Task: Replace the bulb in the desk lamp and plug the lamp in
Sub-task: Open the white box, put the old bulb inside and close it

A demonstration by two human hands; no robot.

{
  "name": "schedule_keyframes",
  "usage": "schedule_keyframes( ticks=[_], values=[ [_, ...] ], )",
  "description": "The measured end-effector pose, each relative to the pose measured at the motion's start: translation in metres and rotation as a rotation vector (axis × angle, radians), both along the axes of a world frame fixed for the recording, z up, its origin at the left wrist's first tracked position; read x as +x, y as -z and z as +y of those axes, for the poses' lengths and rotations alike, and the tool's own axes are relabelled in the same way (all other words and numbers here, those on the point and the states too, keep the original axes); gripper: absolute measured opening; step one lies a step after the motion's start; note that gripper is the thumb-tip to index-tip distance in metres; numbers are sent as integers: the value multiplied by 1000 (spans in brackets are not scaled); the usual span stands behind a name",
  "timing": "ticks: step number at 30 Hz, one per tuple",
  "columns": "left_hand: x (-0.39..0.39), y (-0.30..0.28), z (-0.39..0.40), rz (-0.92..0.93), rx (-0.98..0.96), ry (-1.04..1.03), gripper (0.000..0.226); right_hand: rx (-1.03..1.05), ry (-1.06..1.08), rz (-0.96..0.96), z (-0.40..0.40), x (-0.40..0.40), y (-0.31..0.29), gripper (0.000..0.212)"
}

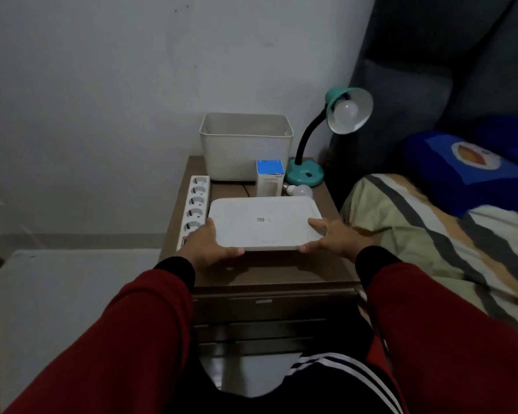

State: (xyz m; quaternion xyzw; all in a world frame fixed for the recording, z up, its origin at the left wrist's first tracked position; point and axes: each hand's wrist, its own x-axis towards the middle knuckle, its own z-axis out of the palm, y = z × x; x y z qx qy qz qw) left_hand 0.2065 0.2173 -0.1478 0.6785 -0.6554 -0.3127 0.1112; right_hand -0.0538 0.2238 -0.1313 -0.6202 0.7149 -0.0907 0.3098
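Both my hands, left (205,245) and right (335,236), grip the near corners of the white lid (265,222), while beyond my right grip the lamp (335,121) stands upright, its bulb (345,111) facing me, nearer that hand.

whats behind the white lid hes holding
Behind the lid, on the nightstand: a loose bulb, a bulb box, the lamp and an open bin. The lid hides the tabletop under it and the bulb's underside.
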Motion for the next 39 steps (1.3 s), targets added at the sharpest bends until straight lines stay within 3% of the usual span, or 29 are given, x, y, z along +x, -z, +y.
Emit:
schedule_keyframes(
  ticks=[3,9,14,18,22,29,34,39],
  values=[
    [-6,10,4,-21,41,3,98,94,-79,99,0,-3,10,92],
    [-14,19,-1,-221,178,53,108,195,-168,262,-5,1,24,89],
    [-20,14,-18,-345,154,94,69,256,-195,341,-20,4,18,68],
    [-25,8,-38,-400,143,122,63,328,-214,386,-41,5,16,63],
    [-29,-4,-65,-463,89,144,60,263,-170,389,-69,1,11,62],
    [-28,-24,-130,-551,15,151,50,-161,-6,247,-124,-1,-1,43],
    [-24,-24,-169,-592,22,157,47,-246,119,17,-152,-1,17,80],
    [-21,-15,-192,-566,25,125,51,-211,198,-104,-167,-1,34,84]
  ],
)
